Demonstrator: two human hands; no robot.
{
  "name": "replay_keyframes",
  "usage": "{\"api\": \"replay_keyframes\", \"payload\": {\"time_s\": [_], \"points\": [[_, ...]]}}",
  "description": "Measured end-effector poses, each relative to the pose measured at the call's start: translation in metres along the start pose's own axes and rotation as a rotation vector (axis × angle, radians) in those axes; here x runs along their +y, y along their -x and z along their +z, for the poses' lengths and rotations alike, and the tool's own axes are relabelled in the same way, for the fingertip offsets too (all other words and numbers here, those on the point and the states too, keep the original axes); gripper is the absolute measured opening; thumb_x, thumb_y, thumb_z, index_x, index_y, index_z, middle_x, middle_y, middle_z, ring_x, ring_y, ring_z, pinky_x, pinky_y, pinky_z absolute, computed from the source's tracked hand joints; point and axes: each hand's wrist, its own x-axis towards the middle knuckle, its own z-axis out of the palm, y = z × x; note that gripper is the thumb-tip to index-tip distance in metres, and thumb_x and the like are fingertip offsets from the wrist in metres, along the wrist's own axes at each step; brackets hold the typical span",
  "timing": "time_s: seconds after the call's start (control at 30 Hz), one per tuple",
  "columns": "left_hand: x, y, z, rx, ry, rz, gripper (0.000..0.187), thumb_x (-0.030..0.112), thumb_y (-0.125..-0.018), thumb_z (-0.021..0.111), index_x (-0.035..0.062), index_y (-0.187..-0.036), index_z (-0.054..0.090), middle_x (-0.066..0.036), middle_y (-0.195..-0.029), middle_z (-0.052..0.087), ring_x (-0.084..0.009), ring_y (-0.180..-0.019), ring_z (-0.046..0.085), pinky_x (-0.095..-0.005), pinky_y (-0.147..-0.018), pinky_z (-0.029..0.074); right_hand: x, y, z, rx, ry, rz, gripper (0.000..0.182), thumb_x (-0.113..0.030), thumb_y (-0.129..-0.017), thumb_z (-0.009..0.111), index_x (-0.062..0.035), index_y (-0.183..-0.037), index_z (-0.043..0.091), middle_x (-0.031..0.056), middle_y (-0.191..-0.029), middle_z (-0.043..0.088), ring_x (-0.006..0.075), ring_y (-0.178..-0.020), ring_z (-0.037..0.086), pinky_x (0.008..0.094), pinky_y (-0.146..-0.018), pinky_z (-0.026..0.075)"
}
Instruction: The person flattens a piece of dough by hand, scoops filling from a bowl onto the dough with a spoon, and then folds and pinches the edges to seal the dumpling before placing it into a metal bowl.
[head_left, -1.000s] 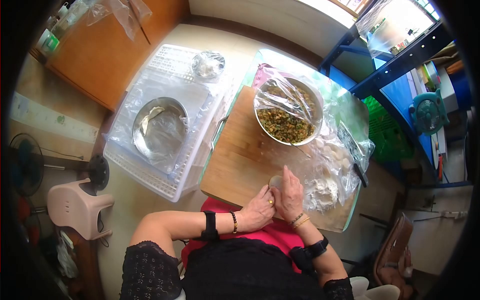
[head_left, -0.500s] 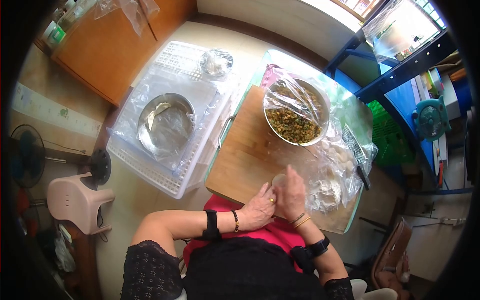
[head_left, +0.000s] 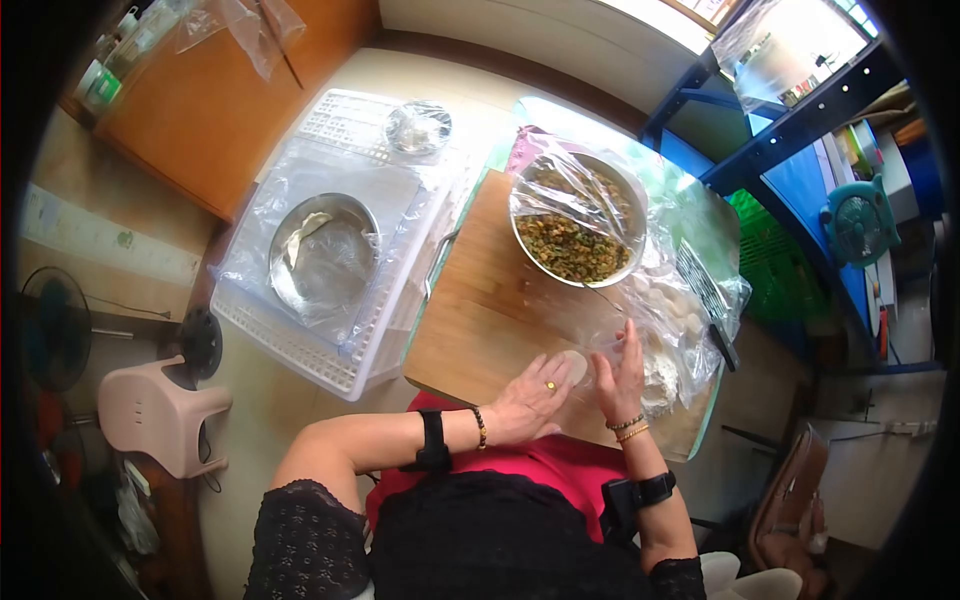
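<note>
At the near edge of the wooden board (head_left: 475, 300), your left hand (head_left: 525, 405) touches a pale disc (head_left: 574, 368) just past its fingertips (whether the fingers grip it, I cannot tell); your right hand (head_left: 622, 380), fingers open, stands apart across the disc, farther from it; beyond sits the filled bowl (head_left: 556, 279), partly under film (head_left: 570, 185)
</note>
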Motion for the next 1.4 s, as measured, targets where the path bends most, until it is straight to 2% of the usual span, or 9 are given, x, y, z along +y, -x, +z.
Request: {"api": "replay_keyframes", "payload": {"time_s": [0.27,0.47,0.63,0.73,0.93,1.07,1.23,1.3,1.4], "points": [[0.010,0.014,-0.013,-0.273,-0.004,0.085,0.072,0.043,-0.083,0.066,-0.0063,-0.131,0.047,-0.027,-0.141,0.038,-0.0403,-0.138,0.030,-0.0519,-0.116,0.022,-0.019,0.028,0.025,-0.130,0.296,-0.237,0.075,-0.020,-0.080,0.071,0.0014,-0.143,0.034,0.0214,-0.128,0.051,0.0366,-0.115,0.049,0.0455,-0.096,0.039],[0.006,0.015,-0.004,-0.074,-0.013,0.072,0.074,0.044,-0.082,0.066,-0.0062,-0.132,0.046,-0.027,-0.138,0.041,-0.0393,-0.137,0.032,-0.0513,-0.116,0.021,0.004,-0.009,0.023,-0.014,0.201,-0.029,0.075,-0.025,-0.078,0.074,0.0011,-0.140,0.038,0.0199,-0.122,0.054,0.0339,-0.110,0.054,0.0445,-0.094,0.040],[0.010,0.011,-0.021,-0.067,-0.063,0.046,0.074,0.044,-0.081,0.067,-0.0071,-0.130,0.048,-0.028,-0.135,0.043,-0.0397,-0.136,0.033,-0.0513,-0.116,0.021,-0.014,0.015,0.020,-0.054,0.184,-0.203,0.077,-0.022,-0.079,0.072,0.0016,-0.142,0.035,0.0212,-0.124,0.054,0.0355,-0.111,0.053,0.0444,-0.094,0.040],[0.011,0.011,-0.020,-0.329,-0.059,0.033,0.073,0.044,-0.080,0.067,-0.0075,-0.129,0.049,-0.028,-0.133,0.045,-0.0398,-0.136,0.034,-0.0514,-0.116,0.021,-0.026,0.025,0.032,-0.086,0.340,-0.288,0.078,-0.023,-0.079,0.072,0.0016,-0.143,0.034,0.0212,-0.127,0.052,0.0360,-0.114,0.052,0.0454,-0.094,0.040],[0.003,0.019,-0.005,-0.021,-0.044,0.080,0.074,0.046,-0.081,0.067,-0.0071,-0.129,0.049,-0.028,-0.136,0.043,-0.0410,-0.135,0.034,-0.0510,-0.116,0.022,-0.005,-0.015,0.032,-0.034,0.286,-0.011,0.078,-0.026,-0.079,0.071,0.0009,-0.142,0.035,0.0206,-0.128,0.051,0.0360,-0.115,0.050,0.0451,-0.094,0.040],[0.008,0.020,-0.015,-0.077,-0.068,-0.005,0.074,0.046,-0.081,0.067,-0.0069,-0.129,0.049,-0.028,-0.137,0.042,-0.0402,-0.134,0.035,-0.0504,-0.115,0.023,-0.006,-0.002,0.025,-0.028,0.139,-0.085,0.079,-0.025,-0.079,0.072,0.0002,-0.143,0.034,0.0214,-0.128,0.051,0.0364,-0.116,0.050,0.0441,-0.094,0.040],[0.001,0.028,-0.010,-0.124,-0.059,0.039,0.074,0.045,-0.082,0.067,-0.0087,-0.129,0.047,-0.027,-0.135,0.043,-0.0408,-0.132,0.036,-0.0504,-0.114,0.024,-0.032,0.019,0.039,-0.086,0.434,-0.341,0.078,-0.024,-0.079,0.072,0.0006,-0.142,0.035,0.0232,-0.127,0.051,0.0373,-0.112,0.052,0.0443,-0.091,0.043],[-0.001,0.028,-0.010,-0.084,-0.019,0.035,0.075,0.044,-0.082,0.067,-0.0093,-0.130,0.046,-0.027,-0.134,0.043,-0.0412,-0.132,0.036,-0.0504,-0.114,0.025,-0.022,-0.002,0.040,-0.012,0.513,-0.284,0.078,-0.027,-0.077,0.074,0.0001,-0.140,0.037,0.0217,-0.122,0.054,0.0361,-0.108,0.055,0.0430,-0.089,0.045],[-0.003,0.020,-0.013,-0.019,0.013,-0.029,0.076,0.043,-0.082,0.067,-0.0098,-0.131,0.044,-0.028,-0.134,0.043,-0.0417,-0.132,0.035,-0.0505,-0.114,0.025,-0.001,-0.029,0.041,0.059,0.092,0.074,0.079,-0.027,-0.076,0.077,0.0002,-0.139,0.040,0.0194,-0.112,0.058,0.0335,-0.104,0.057,0.0404,-0.088,0.046]]}}
